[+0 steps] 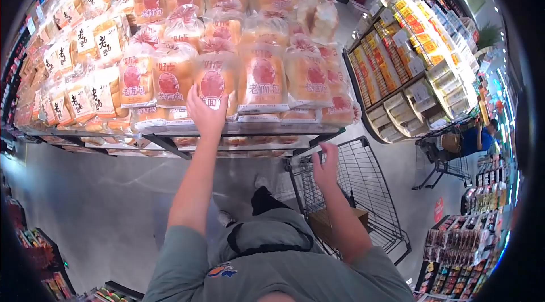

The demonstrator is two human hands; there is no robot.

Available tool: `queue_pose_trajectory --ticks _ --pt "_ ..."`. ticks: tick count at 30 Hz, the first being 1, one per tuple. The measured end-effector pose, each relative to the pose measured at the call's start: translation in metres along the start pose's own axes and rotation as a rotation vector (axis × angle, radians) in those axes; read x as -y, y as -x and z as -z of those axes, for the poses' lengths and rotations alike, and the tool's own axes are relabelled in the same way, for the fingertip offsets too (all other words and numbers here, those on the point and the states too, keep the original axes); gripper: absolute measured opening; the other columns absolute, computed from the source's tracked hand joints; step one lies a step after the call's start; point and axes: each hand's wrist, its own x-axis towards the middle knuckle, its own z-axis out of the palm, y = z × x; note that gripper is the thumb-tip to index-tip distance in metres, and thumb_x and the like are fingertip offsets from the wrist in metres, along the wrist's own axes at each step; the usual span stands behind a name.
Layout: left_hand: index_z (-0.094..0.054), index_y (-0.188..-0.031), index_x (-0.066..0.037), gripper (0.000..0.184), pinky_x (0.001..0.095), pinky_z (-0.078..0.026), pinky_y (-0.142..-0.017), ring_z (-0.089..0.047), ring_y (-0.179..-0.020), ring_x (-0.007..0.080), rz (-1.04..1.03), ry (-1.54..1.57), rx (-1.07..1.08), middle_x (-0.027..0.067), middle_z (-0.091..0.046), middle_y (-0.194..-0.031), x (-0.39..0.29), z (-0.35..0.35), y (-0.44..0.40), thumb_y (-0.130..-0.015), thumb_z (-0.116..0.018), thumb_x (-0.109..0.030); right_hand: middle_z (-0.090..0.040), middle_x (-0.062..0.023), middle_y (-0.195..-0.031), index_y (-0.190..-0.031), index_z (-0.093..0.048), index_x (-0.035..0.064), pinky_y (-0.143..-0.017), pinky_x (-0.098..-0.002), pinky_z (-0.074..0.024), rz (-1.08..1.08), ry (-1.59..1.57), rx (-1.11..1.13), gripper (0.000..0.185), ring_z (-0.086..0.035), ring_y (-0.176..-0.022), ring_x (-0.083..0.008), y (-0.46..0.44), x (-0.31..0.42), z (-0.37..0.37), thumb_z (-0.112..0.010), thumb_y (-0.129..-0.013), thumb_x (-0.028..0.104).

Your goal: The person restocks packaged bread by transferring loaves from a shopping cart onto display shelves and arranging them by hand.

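My left hand (207, 113) lies against the lower front of a clear bag of bread (214, 78) with a red oval print. Its thumb and fingers are spread, and I see no grip closed around the bag. Similar bread bags stand beside it, one on the left (168, 78) and a taller one on the right (263, 78). Over the shopping cart (372, 174), my right hand (326, 168) is raised with fingers apart and holds nothing.
A black-framed rack edge (250, 130) runs in front of me beneath the bread. Inside the cart is a brown cardboard box (323, 225). A curved shelf of packaged goods (392, 69) stands to the right. Farther right, a person in blue (476, 140) is beside another cart (440, 163).
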Motion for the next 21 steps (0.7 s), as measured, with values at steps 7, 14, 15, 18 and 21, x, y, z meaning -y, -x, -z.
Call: queue_pose_trajectory --ticks 7,14,15,18,21 --pt "-0.046 -0.129 0.001 0.064 0.0440 -0.036 -0.101 -0.047 -0.117 0.0361 0.125 0.090 -0.083 0.0199 -0.051 -0.123 0.010 -0.014 0.002 -0.079 -0.074 -0.027 -0.056 -0.0202 -0.109 -0.119 -0.054 0.0000 -0.090 -0.0434 -0.0428 0.256 -0.100 0.014 0.038 -0.053 -0.103 -0.0344 -0.239 0.068 -0.070 -0.059 -0.089 0.022" --pt "-0.060 -0.105 0.002 0.024 0.0308 -0.044 -0.085 -0.055 -0.094 0.0172 0.373 0.325 -0.217 0.0107 -0.058 -0.104 0.021 -0.023 -0.004 -0.096 -0.055 -0.019 -0.059 -0.0134 -0.105 -0.097 -0.063 0.0052 -0.089 -0.0436 -0.0412 0.299 -0.071 0.160 0.019 -0.055 -0.099 -0.0337 -0.303 0.060 -0.141 -0.059 -0.086 0.020" --pt "-0.060 -0.101 0.002 0.022 0.0287 -0.044 -0.083 -0.055 -0.090 0.0138 0.368 0.335 -0.248 0.0079 -0.060 -0.099 0.023 -0.024 -0.003 -0.098 -0.053 -0.019 -0.059 -0.0134 -0.105 -0.097 -0.063 0.0052 -0.089 -0.0436 -0.0412 0.308 -0.080 0.168 0.019 -0.055 -0.099 -0.0337 -0.301 0.058 -0.142 -0.059 -0.086 0.020" --pt "-0.057 -0.099 0.001 0.020 0.0283 -0.043 -0.082 -0.051 -0.087 0.0123 0.354 0.397 -0.293 0.0050 -0.056 -0.095 0.026 -0.028 0.002 -0.099 -0.050 -0.018 -0.061 -0.0097 -0.097 -0.086 -0.062 0.0066 -0.085 -0.0432 -0.0405 0.414 -0.248 0.007 0.007 -0.055 -0.094 -0.0318 -0.296 0.058 -0.142 -0.062 -0.083 0.014" --pt "-0.054 -0.099 0.000 0.020 0.0298 -0.042 -0.083 -0.049 -0.088 0.0135 0.350 0.379 -0.341 0.0056 -0.054 -0.095 0.014 -0.035 0.001 -0.100 -0.048 -0.018 -0.061 -0.0092 -0.091 -0.086 -0.061 0.0063 -0.084 -0.0423 -0.0397 0.511 -0.270 -0.151 0.006 -0.055 -0.092 -0.0309 -0.301 0.069 -0.131 -0.063 -0.080 0.007"
